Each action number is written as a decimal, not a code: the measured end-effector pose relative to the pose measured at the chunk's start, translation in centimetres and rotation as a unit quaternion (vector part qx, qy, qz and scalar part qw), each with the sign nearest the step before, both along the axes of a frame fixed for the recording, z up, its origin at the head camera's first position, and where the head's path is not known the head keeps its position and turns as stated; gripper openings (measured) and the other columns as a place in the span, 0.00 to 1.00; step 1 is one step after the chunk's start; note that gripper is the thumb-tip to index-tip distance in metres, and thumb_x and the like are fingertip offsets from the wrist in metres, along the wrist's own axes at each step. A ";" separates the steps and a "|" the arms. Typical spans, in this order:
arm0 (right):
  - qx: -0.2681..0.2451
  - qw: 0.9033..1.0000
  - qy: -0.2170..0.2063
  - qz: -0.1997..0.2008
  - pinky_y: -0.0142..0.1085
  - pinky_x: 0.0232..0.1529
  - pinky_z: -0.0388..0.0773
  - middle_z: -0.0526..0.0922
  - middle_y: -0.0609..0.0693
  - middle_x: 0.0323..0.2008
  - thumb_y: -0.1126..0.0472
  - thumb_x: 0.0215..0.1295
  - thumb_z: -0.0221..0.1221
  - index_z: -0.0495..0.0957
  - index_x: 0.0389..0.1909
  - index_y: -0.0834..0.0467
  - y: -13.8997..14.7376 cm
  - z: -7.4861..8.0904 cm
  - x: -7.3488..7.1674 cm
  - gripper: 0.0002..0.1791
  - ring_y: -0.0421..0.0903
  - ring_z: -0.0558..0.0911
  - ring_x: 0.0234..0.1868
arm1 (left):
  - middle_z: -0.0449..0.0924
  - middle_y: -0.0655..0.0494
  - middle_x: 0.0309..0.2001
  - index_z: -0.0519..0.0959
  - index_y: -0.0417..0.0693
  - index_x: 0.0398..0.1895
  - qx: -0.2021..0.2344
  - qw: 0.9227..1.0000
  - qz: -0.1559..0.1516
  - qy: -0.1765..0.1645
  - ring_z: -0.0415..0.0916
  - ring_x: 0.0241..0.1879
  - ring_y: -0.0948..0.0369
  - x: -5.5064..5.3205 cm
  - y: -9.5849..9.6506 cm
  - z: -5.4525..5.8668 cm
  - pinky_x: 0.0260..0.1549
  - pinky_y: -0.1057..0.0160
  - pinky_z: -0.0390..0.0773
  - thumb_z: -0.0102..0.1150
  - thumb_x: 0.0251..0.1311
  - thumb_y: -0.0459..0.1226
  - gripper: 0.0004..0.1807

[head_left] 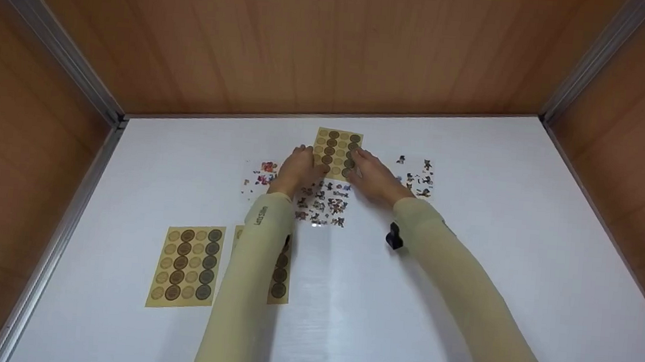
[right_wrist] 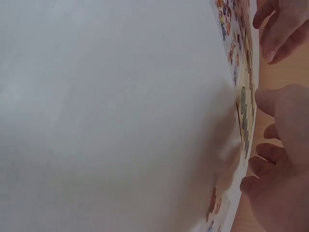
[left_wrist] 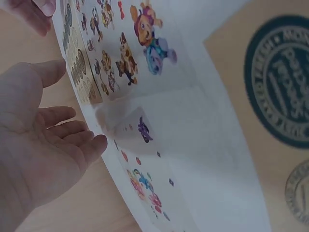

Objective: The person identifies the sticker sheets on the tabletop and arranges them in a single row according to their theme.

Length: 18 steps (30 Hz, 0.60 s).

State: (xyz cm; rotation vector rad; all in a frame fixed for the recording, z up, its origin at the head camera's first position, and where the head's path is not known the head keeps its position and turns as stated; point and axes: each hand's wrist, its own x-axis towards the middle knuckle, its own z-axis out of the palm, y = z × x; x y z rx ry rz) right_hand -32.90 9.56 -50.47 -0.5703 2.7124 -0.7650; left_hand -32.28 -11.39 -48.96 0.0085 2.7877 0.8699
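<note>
Seemingly, layout well along: tan paper sheet of round seals (head_left: 336,154) set between left hand (head_left: 298,170) and right hand (head_left: 377,179), both loose, grasping nothing; two matching sheets (head_left: 186,268) down behind left hand; perhaps straightening left.

Brown label sheets (head_left: 337,153): three, one far, two near left. Leftmost sheet (head_left: 188,267): twenty round labels (head_left: 209,262). Cartoon sticker sheets (head_left: 322,205): three, left to right. Sleeves (head_left: 246,278): two. Wooden walls (head_left: 333,46): three. White tabletop (head_left: 381,318): one.
</note>
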 end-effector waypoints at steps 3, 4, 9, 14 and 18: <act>0.002 1.000 0.002 0.016 0.47 0.78 0.44 0.42 0.60 0.81 0.50 0.81 0.47 0.47 0.80 0.64 -0.1 -0.5 0.0 0.37 0.57 0.46 0.80 | 0.49 0.38 0.79 0.57 0.37 0.78 -0.011 1.000 0.009 -0.003 0.44 0.78 0.43 -0.1 0.3 -0.3 0.76 0.48 0.47 0.55 0.73 0.49 0.40; 0.004 1.000 0.001 0.018 0.47 0.78 0.43 0.41 0.61 0.81 0.50 0.81 0.46 0.46 0.80 0.64 0.0 -0.5 0.0 0.37 0.58 0.45 0.80 | 0.48 0.38 0.79 0.55 0.37 0.79 -0.014 1.000 0.011 -0.004 0.43 0.78 0.43 -0.1 0.4 -0.4 0.76 0.47 0.46 0.54 0.73 0.50 0.40; 0.017 0.999 -0.018 0.022 0.48 0.78 0.38 0.36 0.63 0.80 0.49 0.82 0.43 0.41 0.80 0.65 0.4 -0.7 0.1 0.38 0.59 0.41 0.80 | 0.48 0.37 0.79 0.53 0.37 0.79 -0.028 1.000 0.004 -0.001 0.44 0.78 0.40 0.0 1.0 -0.9 0.76 0.45 0.47 0.51 0.75 0.50 0.40; 0.049 0.998 -0.009 0.047 0.51 0.78 0.38 0.37 0.62 0.80 0.51 0.82 0.41 0.39 0.80 0.66 0.3 -0.9 0.0 0.38 0.57 0.38 0.80 | 0.55 0.34 0.76 0.57 0.34 0.77 -0.040 0.999 -0.023 0.030 0.51 0.76 0.40 0.2 1.2 -1.2 0.75 0.46 0.50 0.48 0.75 0.46 0.35; 0.078 0.996 -0.006 0.051 0.51 0.78 0.39 0.38 0.62 0.80 0.51 0.83 0.40 0.40 0.80 0.66 0.2 -0.9 -0.1 0.36 0.55 0.37 0.80 | 0.56 0.34 0.75 0.58 0.33 0.76 -0.048 0.997 -0.028 0.044 0.50 0.76 0.42 0.3 1.5 -1.6 0.76 0.45 0.47 0.47 0.75 0.45 0.34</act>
